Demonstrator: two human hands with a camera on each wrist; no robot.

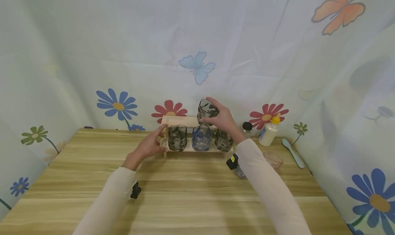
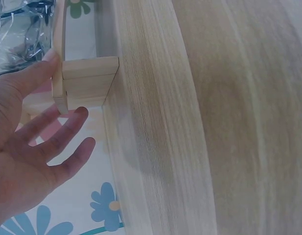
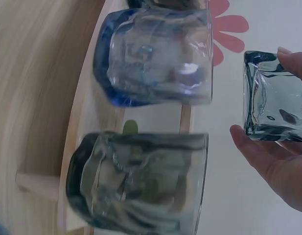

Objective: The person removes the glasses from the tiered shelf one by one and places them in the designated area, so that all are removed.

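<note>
A small two-tier wooden rack point(image 1: 179, 121) stands at the back of the table. My left hand point(image 1: 148, 144) holds its left end, with the thumb on the lower shelf board point(image 2: 58, 81) and the fingers behind it. My right hand point(image 1: 224, 118) grips a grey wavy drinking glass point(image 1: 203, 112) between thumb and fingers. In the right wrist view this glass point(image 3: 273, 100) is held above the upper board point(image 3: 186, 117), with a gap below its base. On the lower shelf stand a grey glass point(image 1: 177, 139), a blue glass point(image 1: 201, 139) and another grey glass point(image 1: 223, 141).
Right of the rack are a black-capped jar point(image 1: 247, 127) and a white bottle with a yellow nozzle point(image 1: 269, 134). A pale blue spoon point(image 1: 293, 153) lies near the right edge. A clear object point(image 1: 239, 172) and a pinkish lump point(image 1: 274, 160) are partly hidden by my right arm. A flowered curtain hangs behind.
</note>
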